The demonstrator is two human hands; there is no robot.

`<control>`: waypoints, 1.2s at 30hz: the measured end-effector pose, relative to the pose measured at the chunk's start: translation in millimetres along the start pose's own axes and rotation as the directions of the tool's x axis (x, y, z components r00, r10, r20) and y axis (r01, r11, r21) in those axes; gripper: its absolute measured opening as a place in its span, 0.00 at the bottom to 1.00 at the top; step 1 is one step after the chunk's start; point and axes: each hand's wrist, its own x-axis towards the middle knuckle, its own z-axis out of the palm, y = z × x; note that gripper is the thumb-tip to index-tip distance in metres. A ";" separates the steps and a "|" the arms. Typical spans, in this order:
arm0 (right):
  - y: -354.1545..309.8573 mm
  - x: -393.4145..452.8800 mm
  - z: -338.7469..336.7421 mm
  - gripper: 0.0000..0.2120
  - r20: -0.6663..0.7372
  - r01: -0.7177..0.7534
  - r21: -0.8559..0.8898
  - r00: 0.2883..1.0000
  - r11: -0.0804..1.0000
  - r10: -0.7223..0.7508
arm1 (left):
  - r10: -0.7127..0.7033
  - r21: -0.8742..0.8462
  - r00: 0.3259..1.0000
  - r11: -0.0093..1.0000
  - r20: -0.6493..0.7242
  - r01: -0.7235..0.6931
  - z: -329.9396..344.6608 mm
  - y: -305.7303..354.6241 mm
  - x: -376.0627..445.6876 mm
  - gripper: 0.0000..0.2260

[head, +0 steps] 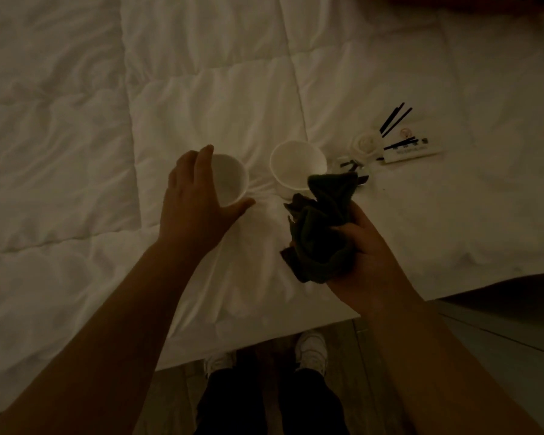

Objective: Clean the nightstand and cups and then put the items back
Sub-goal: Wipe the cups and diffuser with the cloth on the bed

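I noted the left hand point(198, 196) spread wide around the left cup point(230, 178) on the bed point(76, 120); right hand point(363, 255) clutched a dark cloth point(319, 227) beside it.

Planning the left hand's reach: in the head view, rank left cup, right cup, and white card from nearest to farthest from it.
1. Left cup, under the left hand.
2. Right cup, to its right.
3. White card, far right on the bed.
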 end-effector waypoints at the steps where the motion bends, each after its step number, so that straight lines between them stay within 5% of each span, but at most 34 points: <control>1: 0.3 -3.7 -3.1 0.22 -0.001 0.008 0.054 1.000 0.999 -0.008 | 0.006 0.046 1.000 0.999 0.005 -0.007 -2.2 3.0 -0.8 0.46; 6: -0.3 -17.7 -16.2 0.36 -0.011 0.044 0.362 0.999 0.931 -0.043 | 0.228 0.139 0.970 0.967 -0.083 -0.215 -7.9 50.7 5.9 0.41; 8: -1.0 -19.6 -21.8 0.35 -0.054 0.035 0.394 0.998 0.919 -0.015 | 0.308 0.126 0.951 0.943 0.021 -0.308 3.4 78.9 18.5 0.37; 10: -1.7 -21.9 -24.8 0.22 -0.069 0.033 0.351 0.998 0.936 -0.010 | 0.234 0.074 0.954 0.965 0.188 -0.251 20.5 99.2 36.1 0.38; 14: -5.3 -28.1 -28.6 0.21 -0.243 0.118 0.302 0.969 0.946 -0.043 | 0.119 0.244 0.877 0.935 0.466 -0.257 38.5 113.2 55.4 0.37; 16: -6.4 -31.0 -23.3 0.20 -0.328 0.208 0.185 0.934 0.961 -0.139 | 0.112 0.167 0.895 0.965 0.431 -0.201 30.8 113.4 47.6 0.37; 18: -4.3 -36.4 -13.0 0.16 -0.374 0.310 -0.118 0.866 0.943 -0.332 | 0.130 0.060 0.917 0.985 0.377 -0.164 14.2 111.2 26.2 0.39; 20: -3.5 -39.6 4.5 0.15 -0.318 0.342 -0.522 0.772 0.781 -0.550 | 0.190 -0.097 0.925 0.981 0.330 -0.167 0.0 105.4 1.8 0.36; 22: -4.8 -37.3 22.5 0.14 -0.170 0.320 -0.750 0.753 0.579 -0.636 | 0.285 -0.239 0.901 0.947 0.327 -0.213 -12.7 102.8 -21.7 0.23; 24: -7.2 -33.5 36.5 0.11 -0.043 0.332 -0.781 0.817 0.530 -0.575 | 0.323 -0.429 0.883 0.889 0.342 -0.159 -22.4 104.2 -41.9 0.12; 26: -11.5 -30.3 45.6 0.10 0.015 0.317 -0.739 0.890 0.594 -0.456 | 0.312 -0.587 0.891 0.807 0.329 -0.066 -33.4 101.2 -54.9 0.11; 30: -23.9 -17.2 48.1 0.05 0.010 0.220 -0.685 0.956 0.694 -0.294 | 0.276 -0.734 0.903 0.676 0.331 0.062 -49.6 87.2 -76.3 0.22; 33: -34.1 -4.9 44.9 0.06 -0.025 0.064 -0.636 0.994 0.769 -0.103 | 0.322 -0.735 0.912 0.677 0.254 -0.034 -53.8 76.4 -82.0 0.33; 36: -38.6 1.1 43.6 0.11 -0.018 -0.056 -0.622 0.998 0.781 0.058 | 0.255 -0.755 0.936 0.656 0.244 0.018 -54.7 64.9 -83.1 0.37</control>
